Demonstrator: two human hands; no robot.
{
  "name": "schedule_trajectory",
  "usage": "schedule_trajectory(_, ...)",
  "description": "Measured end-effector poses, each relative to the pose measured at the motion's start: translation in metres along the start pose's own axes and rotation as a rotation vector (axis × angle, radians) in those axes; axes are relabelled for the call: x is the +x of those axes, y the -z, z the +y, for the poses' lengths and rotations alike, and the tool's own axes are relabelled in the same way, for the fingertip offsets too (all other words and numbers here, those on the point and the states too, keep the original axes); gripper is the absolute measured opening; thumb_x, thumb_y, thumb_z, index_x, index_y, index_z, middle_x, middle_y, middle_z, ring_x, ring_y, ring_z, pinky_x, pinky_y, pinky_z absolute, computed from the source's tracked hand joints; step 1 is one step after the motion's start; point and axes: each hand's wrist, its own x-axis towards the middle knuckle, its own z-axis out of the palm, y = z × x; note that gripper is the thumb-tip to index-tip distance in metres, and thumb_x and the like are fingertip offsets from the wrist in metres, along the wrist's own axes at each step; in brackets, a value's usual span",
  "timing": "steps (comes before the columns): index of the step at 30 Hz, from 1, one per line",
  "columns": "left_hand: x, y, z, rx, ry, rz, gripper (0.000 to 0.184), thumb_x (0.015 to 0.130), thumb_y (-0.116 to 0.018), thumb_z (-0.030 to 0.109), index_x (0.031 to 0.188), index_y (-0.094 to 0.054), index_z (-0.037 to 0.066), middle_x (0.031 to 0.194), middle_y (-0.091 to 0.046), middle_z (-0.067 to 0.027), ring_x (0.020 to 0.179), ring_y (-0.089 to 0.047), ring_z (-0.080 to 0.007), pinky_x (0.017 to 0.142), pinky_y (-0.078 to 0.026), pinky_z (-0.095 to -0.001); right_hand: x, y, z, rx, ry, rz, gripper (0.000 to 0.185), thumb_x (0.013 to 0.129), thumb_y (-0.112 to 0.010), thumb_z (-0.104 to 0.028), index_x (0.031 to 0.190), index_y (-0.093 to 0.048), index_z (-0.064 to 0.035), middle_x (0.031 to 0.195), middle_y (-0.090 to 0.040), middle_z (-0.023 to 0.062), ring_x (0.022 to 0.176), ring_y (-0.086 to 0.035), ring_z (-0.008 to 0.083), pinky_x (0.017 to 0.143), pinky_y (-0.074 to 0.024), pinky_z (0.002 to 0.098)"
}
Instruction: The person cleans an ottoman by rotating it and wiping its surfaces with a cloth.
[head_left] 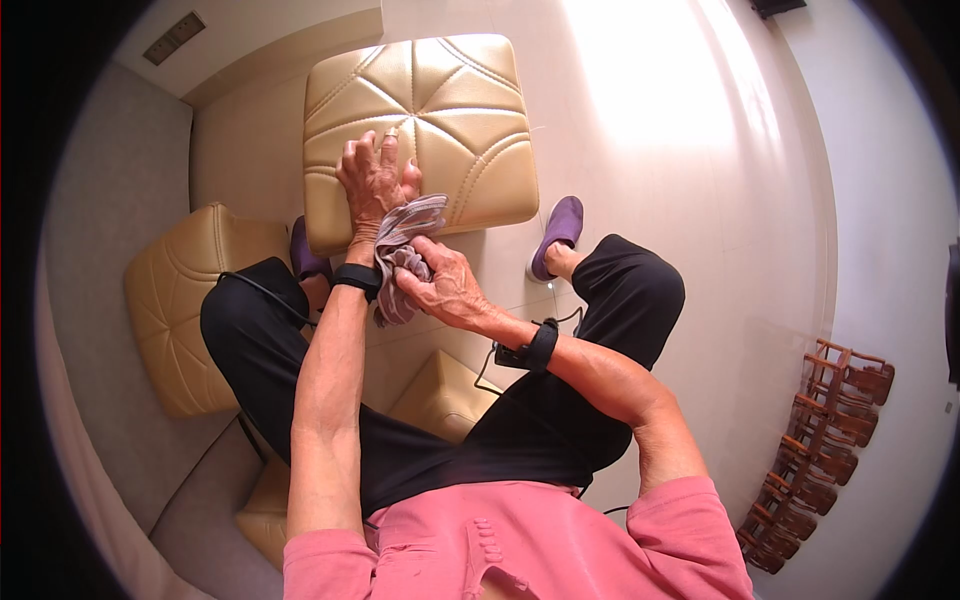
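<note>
A striped greyish cloth (408, 222) is bunched up in my right hand (447, 288), whose fingers are closed around it beside my left wrist. Part of the cloth lies against that wrist, just above a black band. My left hand (372, 185) rests on the near left part of a tan quilted stool (450, 120), fingers apart and slightly bent, with nothing in them. The stool's top has stitched lines that meet near its middle.
A second tan stool (175, 310) stands at the left, and another tan padded piece (440, 392) is between my legs. My purple shoes are near the quilted stool. A brown wooden rack (815, 440) is at the lower right. Thin black cables run near both knees.
</note>
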Motion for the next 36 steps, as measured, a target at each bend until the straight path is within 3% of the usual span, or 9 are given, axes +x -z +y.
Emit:
schedule_trajectory(31, -0.0022, 0.0005, -0.0012, -0.016, 0.011, -0.004, 0.047, 0.071, -0.061, 0.027, 0.115, -0.055, 0.010, 0.117, -0.042, -0.0122, 0.112, -0.038, -0.0320, 0.093, -0.033, -0.0498, 0.0017, -0.0057, 0.0055, -0.019, 0.011, -0.002, 0.029, 0.077, -0.060, -0.020, 0.098, -0.055, -0.0005, 0.082, -0.058, 0.0227, 0.077, -0.058, 0.0371, 0.072, -0.0464, 0.0427)
schedule_trajectory(36, -0.0022, -0.0006, -0.0028, -0.039, 0.004, -0.007, 0.045, 0.071, -0.062, 0.028, 0.111, -0.057, 0.007, 0.117, -0.042, -0.0147, 0.113, -0.037, -0.0348, 0.093, -0.032, -0.0513, 0.0028, -0.0077, 0.0074, -0.026, 0.012, 0.000, 0.029, 0.077, -0.060, -0.020, 0.098, -0.055, -0.0002, 0.082, -0.058, 0.0224, 0.077, -0.058, 0.0367, 0.072, -0.0464, 0.0425)
